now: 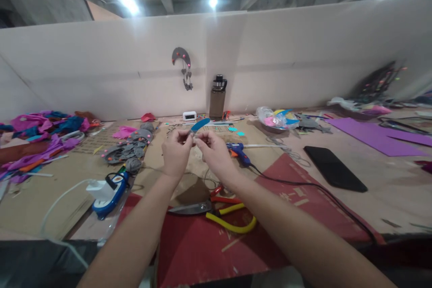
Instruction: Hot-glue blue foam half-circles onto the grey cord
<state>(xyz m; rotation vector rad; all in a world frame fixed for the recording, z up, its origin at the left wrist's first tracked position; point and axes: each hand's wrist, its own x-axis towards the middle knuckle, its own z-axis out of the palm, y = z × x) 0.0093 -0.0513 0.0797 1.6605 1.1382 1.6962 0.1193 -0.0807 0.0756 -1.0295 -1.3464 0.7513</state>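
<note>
My left hand (176,150) and my right hand (213,150) meet over the middle of the table, fingertips pinched close together. Between them a thin curved blue piece (200,124), perhaps felt, sticks up from the left fingertips. What the right fingertips pinch is too small to make out; a thin string hangs below them. Just right of the hands lies a blue glue gun (239,152) with a glue stick in its back. Nearer to me, scissors (192,208) with a dark blade and yellow-handled pliers (232,225) rest on red cardboard (189,252).
A blue power strip (111,198) and grey felt pieces (128,148) lie at left, with coloured scraps (43,130) beyond. A bottle (218,99) and a small white clock (189,116) stand at the back. At right are a black phone (334,168), purple sheets (371,135) and the glue gun's cord (303,183).
</note>
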